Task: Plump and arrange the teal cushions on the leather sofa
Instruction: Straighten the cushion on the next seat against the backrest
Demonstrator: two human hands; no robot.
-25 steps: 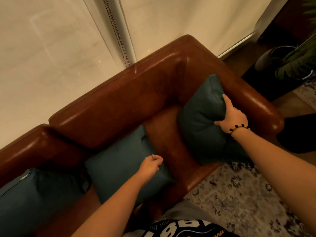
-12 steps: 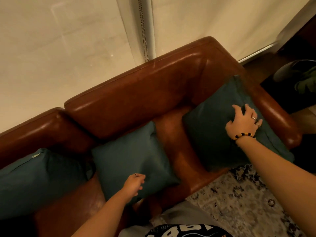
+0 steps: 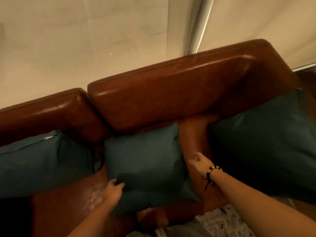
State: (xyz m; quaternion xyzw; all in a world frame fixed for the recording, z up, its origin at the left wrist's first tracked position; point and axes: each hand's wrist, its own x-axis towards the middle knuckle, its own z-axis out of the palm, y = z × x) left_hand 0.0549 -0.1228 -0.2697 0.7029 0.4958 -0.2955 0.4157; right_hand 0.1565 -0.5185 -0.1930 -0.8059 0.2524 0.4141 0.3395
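No brand, label or writing can be read anywhere in your view. The brown leather sofa (image 3: pixel 171 93) fills the frame, its backrest running from 9 o'clock up toward 2 o'clock. Three teal cushions sit on it. The right cushion (image 3: pixel 266 144), at 3 o'clock, leans against the far arm and is the largest in view. The left cushion (image 3: pixel 42 165), at 9 o'clock, lies against the back with one metal zipper pull (image 3: pixel 48 137) showing on its top edge. The middle cushion (image 3: pixel 147 166) lies near centre, flat on the seat, tipped toward the front edge.

Your left hand (image 3: pixel 113 190), at 7 o'clock, has its fingers (image 3: pixel 119 185) curled onto the middle cushion's lower left edge. Your right hand (image 3: pixel 199 162), blurred, hangs just beside that cushion's right edge; you cannot tell how far it is open. One beaded bracelet (image 3: pixel 214 170) circles your right wrist.
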